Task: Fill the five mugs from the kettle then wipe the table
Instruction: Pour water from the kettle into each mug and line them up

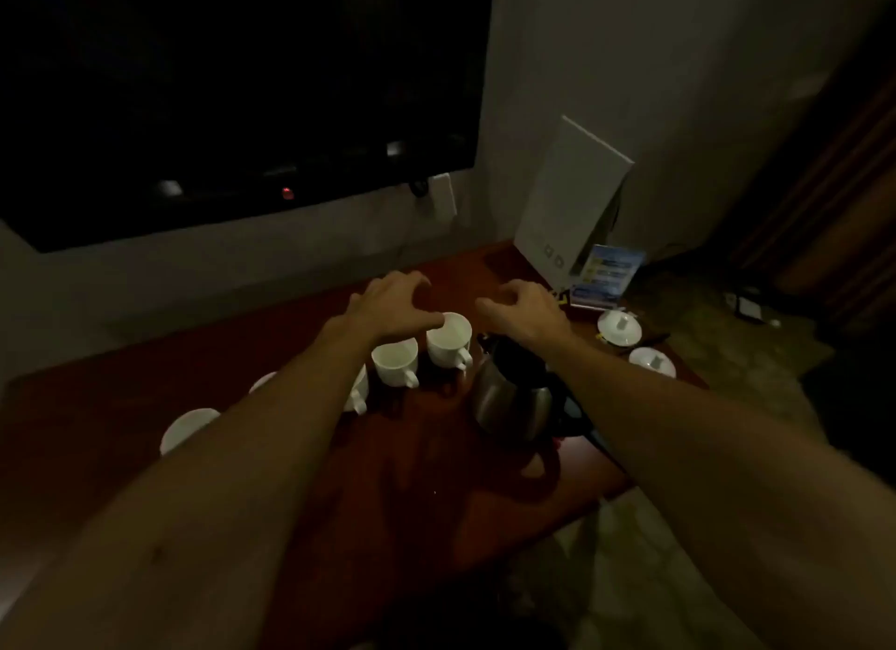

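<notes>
Several white mugs stand in a slanted row on the dark red table [121, 436]. The rightmost mug [448, 339] and its neighbour [395, 361] show fully; my left forearm hides parts of the others, one at the far left [186, 429]. A steel kettle [514, 402] with a black lid stands right of the row. My left hand [392, 305] hovers above the rightmost mug, fingers loosely curled, holding nothing. My right hand [521, 310] hovers over the kettle's lid, fingers also loosely curled and empty.
A dark TV [232, 92] hangs on the wall behind. A white box [567, 213] and a blue card stand [603, 276] sit at the back right. Two white mug lids [619, 327] [652, 361] lie near the table's right edge. The room is dim.
</notes>
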Demonstrator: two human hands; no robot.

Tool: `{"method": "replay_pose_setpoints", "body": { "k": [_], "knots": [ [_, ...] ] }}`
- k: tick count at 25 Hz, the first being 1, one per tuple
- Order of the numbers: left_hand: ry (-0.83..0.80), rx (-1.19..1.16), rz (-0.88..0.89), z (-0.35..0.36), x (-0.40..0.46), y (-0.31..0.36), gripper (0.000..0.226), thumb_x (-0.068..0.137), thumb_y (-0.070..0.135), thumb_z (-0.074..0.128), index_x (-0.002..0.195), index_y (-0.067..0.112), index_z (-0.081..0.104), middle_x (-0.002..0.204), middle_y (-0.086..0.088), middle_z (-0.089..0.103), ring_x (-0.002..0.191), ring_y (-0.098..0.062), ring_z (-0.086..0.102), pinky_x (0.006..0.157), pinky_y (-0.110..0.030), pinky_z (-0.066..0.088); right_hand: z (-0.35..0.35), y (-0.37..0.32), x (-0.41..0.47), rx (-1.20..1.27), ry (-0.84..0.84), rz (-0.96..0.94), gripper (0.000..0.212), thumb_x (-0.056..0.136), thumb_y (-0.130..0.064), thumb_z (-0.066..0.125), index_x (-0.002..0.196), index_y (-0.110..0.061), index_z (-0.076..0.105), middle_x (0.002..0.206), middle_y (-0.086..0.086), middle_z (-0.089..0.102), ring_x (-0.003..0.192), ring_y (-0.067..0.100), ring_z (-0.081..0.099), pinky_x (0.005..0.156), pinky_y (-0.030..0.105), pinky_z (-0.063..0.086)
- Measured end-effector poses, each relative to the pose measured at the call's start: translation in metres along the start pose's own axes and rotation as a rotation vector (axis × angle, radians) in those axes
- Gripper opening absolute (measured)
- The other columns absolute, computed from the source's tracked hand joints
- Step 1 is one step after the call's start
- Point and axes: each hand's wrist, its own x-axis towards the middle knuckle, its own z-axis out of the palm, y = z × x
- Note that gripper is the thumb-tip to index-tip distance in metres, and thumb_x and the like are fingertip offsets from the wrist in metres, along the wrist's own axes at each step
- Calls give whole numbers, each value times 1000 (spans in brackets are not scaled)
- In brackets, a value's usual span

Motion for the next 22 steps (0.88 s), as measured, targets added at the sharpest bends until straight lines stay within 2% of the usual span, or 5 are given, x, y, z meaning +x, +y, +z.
{"method": "replay_pose_setpoints", "body": {
  "k": [6,12,17,21,22],
  "knots": [
    [4,49,43,59,12,9,69,82,51,62,144,29,41,150,-4,42,136,-29,38,105,-54,29,21,90,-11,22,69,18,76,66,-86,52,119,-32,62,118,2,62,105,22,63,90,48,58],
    [21,-98,-28,96,18,5,66,80,41,70,139,21,48,137,-9,53,121,-28,52,98,-47,47,23,115,-29,150,123,-11,66,82,-77,57,124,-26,58,114,-2,63,102,20,63,90,47,55],
    [-31,-169,-105,117,17,8,65,76,41,67,137,29,48,127,-9,61,104,-25,63,91,-48,54,32,134,-46,323,167,-63,83,70,-91,54,122,-29,69,108,-9,73,100,15,69,90,47,58],
    [-74,-265,-161,140,23,9,61,81,37,55,140,27,43,116,-14,65,82,-25,72,82,-47,60,32,140,-54,486,169,-87,12,82,-56,77,89,-49,70,81,-30,73,83,-7,69,88,40,60],
    [-74,-288,-180,147,26,7,54,86,35,55,137,22,45,111,-14,67,84,-26,71,82,-48,60,33,141,-54,509,211,-91,13,82,-51,80,87,-51,68,78,-34,71,83,-9,68,87,38,59]
  ]
}}
